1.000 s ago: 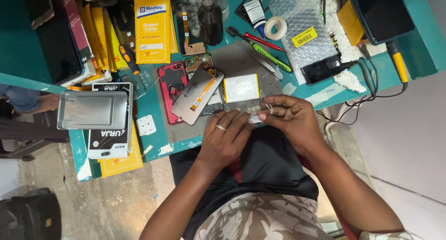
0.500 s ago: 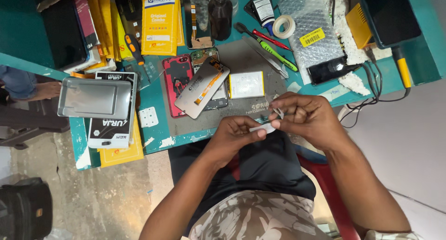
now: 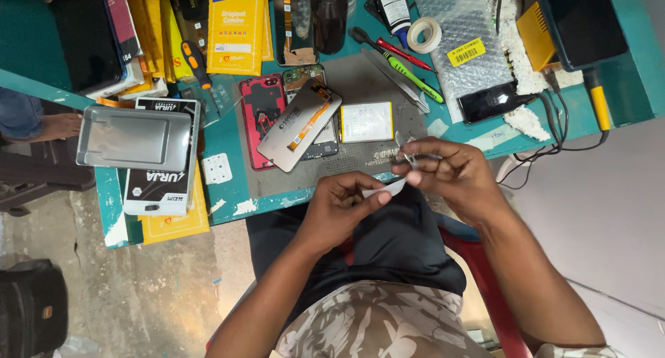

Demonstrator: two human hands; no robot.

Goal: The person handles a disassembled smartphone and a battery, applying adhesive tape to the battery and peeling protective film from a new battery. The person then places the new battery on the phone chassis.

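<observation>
A: What is different from a second ago?

B: Both hands have come off the green work mat (image 3: 360,157) and now sit just below the table's edge, in the middle of the frame. The left hand (image 3: 339,209) pinches one end of a small pale strip of film or tape (image 3: 386,188); a second ago the strip was not in view.

A: And the right hand?

B: The right hand (image 3: 454,174) has its fingers closed on thin metal tweezers (image 3: 409,157), tips meeting the strip's other end. So the strip is held between the two hands, clear of the mat.

A: The phone parts?

B: The silver screen panel with an orange flex cable (image 3: 301,126) and the white rectangular battery (image 3: 366,121) lie untouched, upper centre.
</observation>
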